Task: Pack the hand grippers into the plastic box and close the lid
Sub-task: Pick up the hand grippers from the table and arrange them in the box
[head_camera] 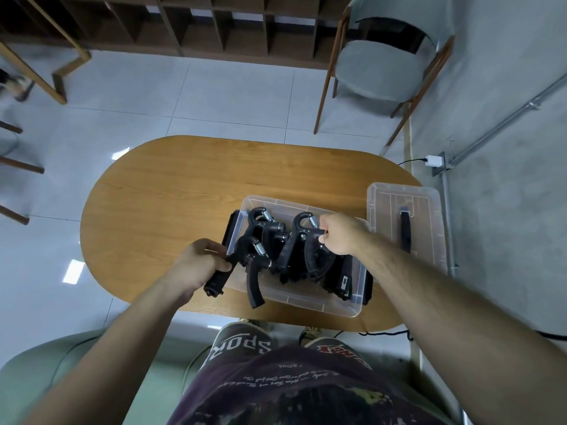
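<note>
Resting on an oval wooden table (pixel 171 191): one clear plastic box (pixel 306 302), open, holding several black hand grippers (pixel 270 231), count unclear where they overlap. Lid (pixel 426 207): lying flat on the table just right of the box, apart from it. Left hand (pixel 199 265): closed round one handle of a hand gripper (pixel 245 265) overhanging the box's near-left rim. Right hand (pixel 340 234): fingers pinched on the upper handle of a second gripper (pixel 306 243) inside the box.
</note>
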A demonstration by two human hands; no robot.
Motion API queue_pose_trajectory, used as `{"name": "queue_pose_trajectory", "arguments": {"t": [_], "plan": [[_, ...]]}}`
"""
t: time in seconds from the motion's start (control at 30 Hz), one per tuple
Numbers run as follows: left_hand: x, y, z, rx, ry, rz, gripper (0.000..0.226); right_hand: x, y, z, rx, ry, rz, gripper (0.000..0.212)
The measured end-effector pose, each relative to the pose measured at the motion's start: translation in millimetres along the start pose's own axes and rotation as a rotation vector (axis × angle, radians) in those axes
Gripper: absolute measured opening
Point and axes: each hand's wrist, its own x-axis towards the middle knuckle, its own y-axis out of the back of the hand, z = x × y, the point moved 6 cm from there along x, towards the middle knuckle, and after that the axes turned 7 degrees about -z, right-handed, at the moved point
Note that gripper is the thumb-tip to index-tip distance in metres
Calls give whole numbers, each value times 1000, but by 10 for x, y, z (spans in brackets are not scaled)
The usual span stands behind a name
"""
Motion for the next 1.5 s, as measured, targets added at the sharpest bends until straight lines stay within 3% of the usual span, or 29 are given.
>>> {"name": "queue_pose_trajectory", "arguments": {"t": [0.27, 0.37, 0.87, 1.33, 1.5], "plan": [[78, -310, 54, -100, -64, -56, 32, 182, -105, -101, -65, -42, 107, 17], [107, -381, 41, -134, -71, -66, 33, 144, -99, -145, -104, -37, 107, 22], [247, -472, -4, -133, -77, -77, 32, 161, -115, -32, 4, -45, 163, 23], [327, -539, -49, -166, -79, -39, 31, 344, -214, -283, -131, 11, 124, 30], [358, -569, -73, -158, -76, -31, 31, 325, -251, -239, -61, 81, 89, 40]]}}
